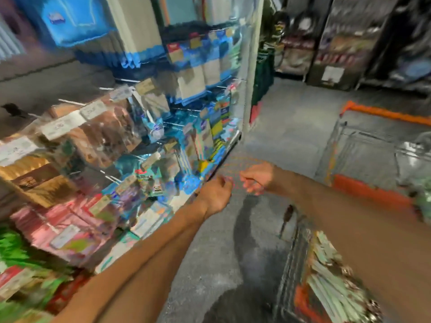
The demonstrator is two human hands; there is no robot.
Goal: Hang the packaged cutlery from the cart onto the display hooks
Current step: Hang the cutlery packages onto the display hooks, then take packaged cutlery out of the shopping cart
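Observation:
The whole view is smeared by motion. My left hand (217, 194) and my right hand (256, 179) reach out side by side over the floor, at the low right end of the display rack (177, 127). Both hands have curled fingers, with a faint pinkish blur between them; I cannot tell whether they hold anything. Packaged cutlery (331, 276), pale green and white, lies stacked in the cart (300, 297) at the lower right, under my right forearm. The rack's hooks (121, 80) carry blue, pink and brown packs.
A second wire cart with orange trim (373, 145) stands on the right, with clear bags inside. The grey concrete floor (286, 127) runs between rack and carts. Dark shelving (349, 43) lines the far aisle. A green stack (263, 73) stands behind the rack's end post.

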